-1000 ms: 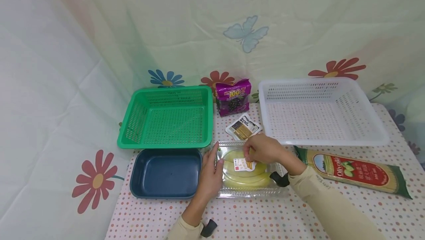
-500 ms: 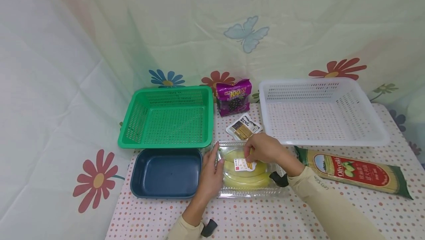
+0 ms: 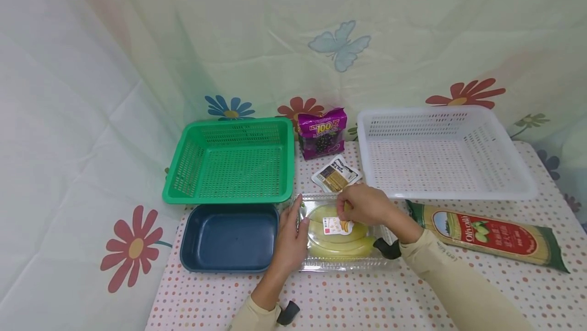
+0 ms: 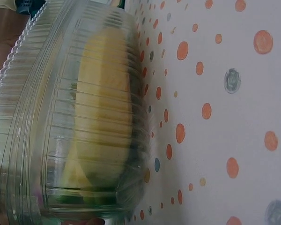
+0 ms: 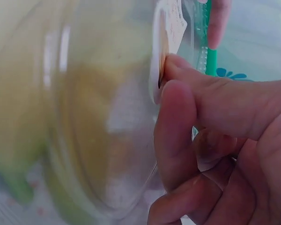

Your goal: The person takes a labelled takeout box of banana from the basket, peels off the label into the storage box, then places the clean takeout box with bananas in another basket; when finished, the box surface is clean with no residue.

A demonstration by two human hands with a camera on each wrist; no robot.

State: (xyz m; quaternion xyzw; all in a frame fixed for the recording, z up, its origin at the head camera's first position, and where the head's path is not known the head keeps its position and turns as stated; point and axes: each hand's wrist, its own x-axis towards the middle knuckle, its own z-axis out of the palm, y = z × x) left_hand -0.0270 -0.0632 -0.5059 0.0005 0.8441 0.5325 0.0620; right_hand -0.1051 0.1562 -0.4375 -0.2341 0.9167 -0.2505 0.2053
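Observation:
A clear plastic box (image 3: 341, 266) of bananas (image 3: 344, 252) lies on the table before me. At its left end, my left hand (image 3: 290, 241) holds it with the thumb over the lid's edge and the fingers along the side. My right hand (image 3: 365, 204) is above the lid, pinching the right edge of a white banana sticker (image 3: 331, 225). In the right wrist view, thumb and forefinger meet at the sticker (image 5: 155, 61), whose edge stands away from the plastic. The left wrist view shows the box's side with a yellow banana (image 4: 105, 108) behind it.
Behind the box are a small snack packet (image 3: 337, 174) and a purple candy bag (image 3: 323, 135). To the left stand a green basket (image 3: 240, 200) and a dark blue tub (image 3: 229, 269). A white basket (image 3: 442, 193) and a spaghetti packet (image 3: 495, 234) lie right.

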